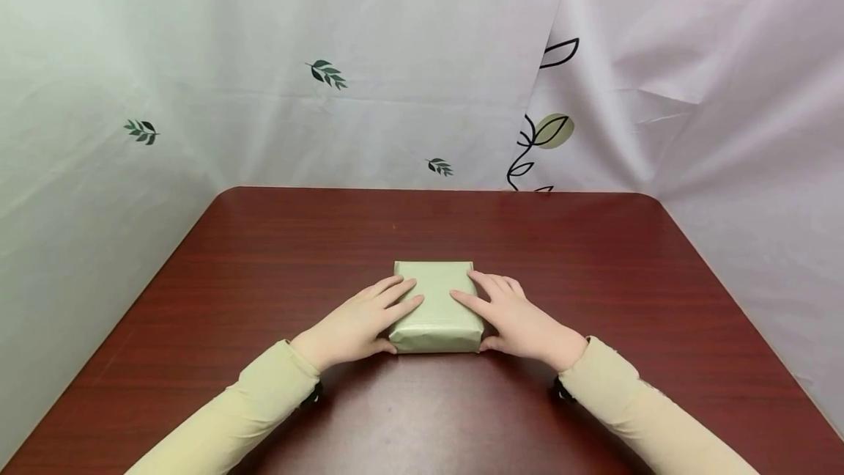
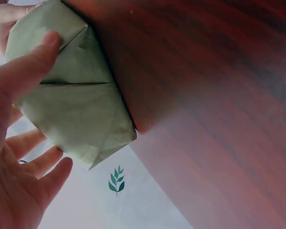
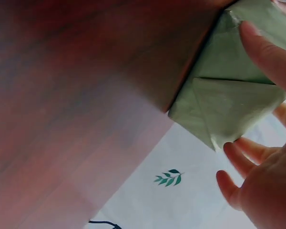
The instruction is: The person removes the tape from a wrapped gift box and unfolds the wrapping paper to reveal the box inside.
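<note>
while the green package point(image 1: 436, 308) lay on the table point(image 1: 422, 409) toward six o'clock, our left hand point(image 1: 358, 323), at its eight, and right hand point(image 1: 518, 322), at its four, touched it, spread wide, seemingly for steadiness.

Both hands point(image 1: 356, 322) point(image 1: 519, 319) face to face, fingers point(image 1: 406, 306) apart

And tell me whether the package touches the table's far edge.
No, in the head view a strip of red table separates the green package from the far edge.
</note>
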The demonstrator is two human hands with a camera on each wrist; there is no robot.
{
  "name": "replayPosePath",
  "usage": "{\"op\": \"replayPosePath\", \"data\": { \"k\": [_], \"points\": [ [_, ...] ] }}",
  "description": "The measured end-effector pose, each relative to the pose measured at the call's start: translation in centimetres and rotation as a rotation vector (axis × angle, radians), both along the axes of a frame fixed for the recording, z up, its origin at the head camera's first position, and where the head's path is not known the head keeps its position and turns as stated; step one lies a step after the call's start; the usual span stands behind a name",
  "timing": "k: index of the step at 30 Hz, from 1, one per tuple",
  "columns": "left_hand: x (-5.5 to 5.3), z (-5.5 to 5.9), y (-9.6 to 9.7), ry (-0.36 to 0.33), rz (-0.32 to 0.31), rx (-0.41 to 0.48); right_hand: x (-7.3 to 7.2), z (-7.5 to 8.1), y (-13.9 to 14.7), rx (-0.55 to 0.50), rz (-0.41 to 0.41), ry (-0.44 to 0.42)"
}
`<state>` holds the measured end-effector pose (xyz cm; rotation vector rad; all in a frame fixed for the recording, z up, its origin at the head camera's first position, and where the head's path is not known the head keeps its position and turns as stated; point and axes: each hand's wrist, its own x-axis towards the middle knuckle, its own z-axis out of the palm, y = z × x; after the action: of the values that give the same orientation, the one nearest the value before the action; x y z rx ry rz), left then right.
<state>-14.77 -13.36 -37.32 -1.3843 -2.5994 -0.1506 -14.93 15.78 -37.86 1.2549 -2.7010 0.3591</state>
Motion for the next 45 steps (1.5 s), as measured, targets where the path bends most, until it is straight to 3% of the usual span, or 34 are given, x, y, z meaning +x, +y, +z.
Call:
{"op": "replayPosePath", "data": {
  "k": [5,13,18,28,31,35,39,42,45],
  "points": [
    [-0.2,0.2,0.0,-0.015,-0.03,0.01,-0.6,-0.1,0.1,-0.029,0.035,0.049],
    [-0.6,0.3,-0.4,-0.133,-0.03,0.041,-1.3,-0.2,-0.2,-0.08,0.203,0.176],
    [-0.7,0.1,-0.7,-0.172,-0.046,0.099,-1.6,-0.2,-0.3,-0.101,0.24,0.184],
    [-0.9,-0.1,-0.8,-0.184,-0.163,0.286,-2.2,0.0,-0.4,-0.173,0.271,0.152],
    [-1.0,0.0,-0.6,-0.216,-0.16,0.375,-2.2,0.1,-0.3,-0.196,0.257,0.106],
    [-1.2,0.3,-0.4,-0.321,-0.111,0.53,-2.1,0.3,-0.1,-0.273,0.192,-0.035],
    [-1.4,0.4,-0.6,-0.499,-0.045,0.703,-2.1,0.6,-0.1,-0.385,0.117,-0.2],
    [-1.5,0.3,-0.7,-0.671,-0.027,0.823,-2.3,0.7,-0.2,-0.477,0.047,-0.342],
    [-1.6,0.0,-0.8,-0.757,-0.017,0.859,-2.5,0.8,-0.2,-0.533,-0.082,-0.472]
  ]
}}
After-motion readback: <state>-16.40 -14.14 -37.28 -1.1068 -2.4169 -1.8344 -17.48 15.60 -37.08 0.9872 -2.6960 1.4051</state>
